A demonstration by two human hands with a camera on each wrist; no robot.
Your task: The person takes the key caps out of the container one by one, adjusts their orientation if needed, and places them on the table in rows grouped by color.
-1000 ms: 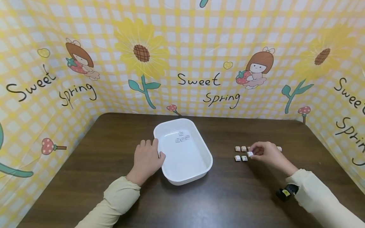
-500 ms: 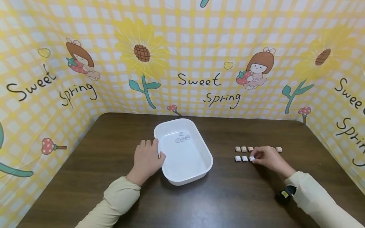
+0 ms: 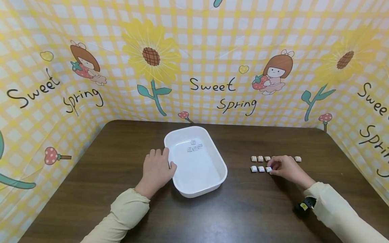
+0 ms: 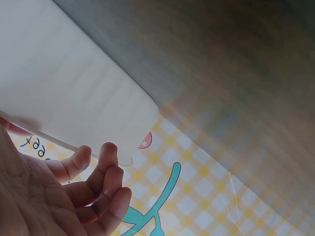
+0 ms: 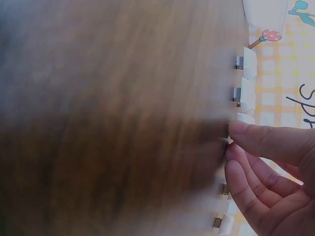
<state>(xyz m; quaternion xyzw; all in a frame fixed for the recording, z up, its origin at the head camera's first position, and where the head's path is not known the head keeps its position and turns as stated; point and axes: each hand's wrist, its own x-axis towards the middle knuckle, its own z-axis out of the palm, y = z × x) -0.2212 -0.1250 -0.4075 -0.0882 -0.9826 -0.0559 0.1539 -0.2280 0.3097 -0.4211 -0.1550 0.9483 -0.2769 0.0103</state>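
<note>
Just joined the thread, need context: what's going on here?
A person's right hand pinches a small white keycap, lined up with two others in the near row on a dark table. A far row lies behind, partly hidden by that hand. The left hand holds the side of a white tub, thumb over its rim. Four similar pieces lie inside.

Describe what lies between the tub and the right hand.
The head view shows bare table beside the tub, then keycaps in two rows, the near row's third from the left pinched by the right hand.
</note>
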